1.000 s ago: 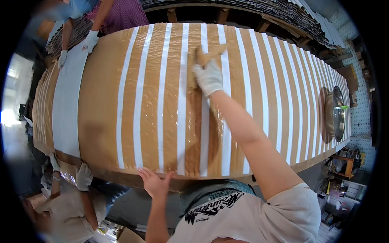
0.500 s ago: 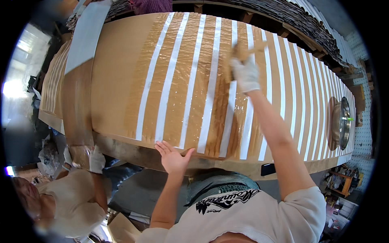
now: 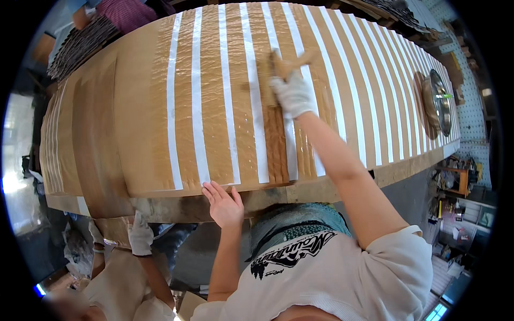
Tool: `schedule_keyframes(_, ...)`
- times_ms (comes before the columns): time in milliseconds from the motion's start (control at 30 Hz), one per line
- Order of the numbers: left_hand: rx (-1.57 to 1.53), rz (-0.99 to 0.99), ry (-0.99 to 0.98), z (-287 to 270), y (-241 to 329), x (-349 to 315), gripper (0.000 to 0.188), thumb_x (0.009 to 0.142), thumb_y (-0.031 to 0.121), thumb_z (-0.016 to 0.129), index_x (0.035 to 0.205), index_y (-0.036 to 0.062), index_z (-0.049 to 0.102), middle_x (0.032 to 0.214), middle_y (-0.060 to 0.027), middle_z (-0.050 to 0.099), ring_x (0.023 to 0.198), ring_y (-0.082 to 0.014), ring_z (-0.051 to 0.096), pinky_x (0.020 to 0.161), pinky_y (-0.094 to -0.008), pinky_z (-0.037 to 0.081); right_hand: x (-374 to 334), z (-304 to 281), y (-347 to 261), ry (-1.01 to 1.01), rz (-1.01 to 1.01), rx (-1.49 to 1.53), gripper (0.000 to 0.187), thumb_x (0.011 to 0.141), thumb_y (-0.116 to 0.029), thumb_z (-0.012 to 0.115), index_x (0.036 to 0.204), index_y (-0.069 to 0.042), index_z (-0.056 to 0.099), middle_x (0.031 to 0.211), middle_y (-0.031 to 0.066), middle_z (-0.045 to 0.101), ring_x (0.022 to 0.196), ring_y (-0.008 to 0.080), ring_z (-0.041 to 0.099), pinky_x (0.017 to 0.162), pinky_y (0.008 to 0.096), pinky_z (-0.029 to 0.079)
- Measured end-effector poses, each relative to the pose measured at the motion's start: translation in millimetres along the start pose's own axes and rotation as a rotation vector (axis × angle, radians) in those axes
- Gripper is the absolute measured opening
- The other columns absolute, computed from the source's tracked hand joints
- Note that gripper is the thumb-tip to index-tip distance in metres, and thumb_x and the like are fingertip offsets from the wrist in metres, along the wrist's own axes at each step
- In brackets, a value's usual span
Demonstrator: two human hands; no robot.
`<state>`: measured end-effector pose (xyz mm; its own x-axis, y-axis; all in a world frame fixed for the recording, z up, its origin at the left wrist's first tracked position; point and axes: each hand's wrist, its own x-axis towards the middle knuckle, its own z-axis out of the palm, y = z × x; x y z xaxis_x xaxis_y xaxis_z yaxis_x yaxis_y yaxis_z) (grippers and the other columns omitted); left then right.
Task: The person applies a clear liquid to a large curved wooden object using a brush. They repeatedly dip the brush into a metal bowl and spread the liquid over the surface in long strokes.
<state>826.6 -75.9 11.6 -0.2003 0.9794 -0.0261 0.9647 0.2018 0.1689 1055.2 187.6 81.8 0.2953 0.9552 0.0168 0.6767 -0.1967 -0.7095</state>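
Spread and released, the bare left hand [image 3: 224, 207] rests its fingertips at the near edge of a striped brown surface [image 3: 142, 107], while the white-gloved right hand [image 3: 293, 95] is clenched around a wooden-handled brush [image 3: 266, 83], somewhat blurred, on the middle stripes toward the far side. Leftward, a plain brown stretch lies before the first white stripe; rightward, more stripes run between the glove and a metal bowl [image 3: 436, 101], well apart. The near edge curves along a wooden border [image 3: 182, 207]. Dark lettering and a tree print [image 3: 292, 257] mark the person's pale shirt [image 3: 332, 286].

At the left, a long darker brown strip [image 3: 96, 150] crosses the surface and hangs past the near edge, where a co-worker's gloved hands [image 3: 141, 235] hold its end. Another person's purple garment [image 3: 126, 13] shows beyond the far edge. Far right, cluttered shelving [image 3: 455, 179] stands past the surface.
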Motion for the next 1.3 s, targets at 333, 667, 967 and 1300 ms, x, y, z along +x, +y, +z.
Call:
schedule_keyframes(333,0.035,0.053,0.031,8,-7,-1,0.053,0.097,0.019,0.049,0.141,-0.0109,0.044,0.145,-0.0338,0.043,0.133,-0.0476,0.045,0.108,-0.0435,0.043,-7,-42,28,0.184,0.081,0.014,0.038,0.088,-0.035,0.065,0.114,-0.008,0.060,0.095,0.0167,0.070,0.090,0.0378,0.066,0.083,0.0451,0.051)
schedule_keyframes(667,0.091,0.153,0.031,8,-22,-2,0.052,0.097,0.016,0.048,0.142,-0.0102,0.042,0.147,-0.0315,0.043,0.133,-0.0449,0.047,0.108,-0.0424,0.044,-98,39,-12,-0.197,-0.055,0.045,0.052,0.087,-0.045,0.061,0.125,-0.011,0.057,0.100,0.0218,0.070,0.094,0.0420,0.067,0.083,0.0467,0.053)
schedule_keyframes(967,-0.210,0.143,0.133,16,-32,-13,0.046,0.095,0.008,0.048,0.137,-0.0071,0.051,0.146,-0.0268,0.047,0.137,-0.0410,0.045,0.109,-0.0416,0.043,-77,-131,143,0.222,0.142,-0.375,0.045,0.090,-0.040,0.063,0.118,-0.005,0.058,0.102,0.0254,0.069,0.095,0.0439,0.065,0.084,0.0502,0.051)
schedule_keyframes(1300,-0.539,0.019,0.309,-13,-30,-3,0.049,0.085,-0.005,0.049,0.133,-0.0026,0.051,0.135,-0.0197,0.055,0.125,-0.0396,0.052,0.105,-0.0447,0.043,-158,57,-86,-0.342,-0.115,0.113,0.040,0.088,-0.036,0.060,0.111,-0.004,0.061,0.108,0.0227,0.066,0.101,0.0399,0.066,0.087,0.0451,0.053)
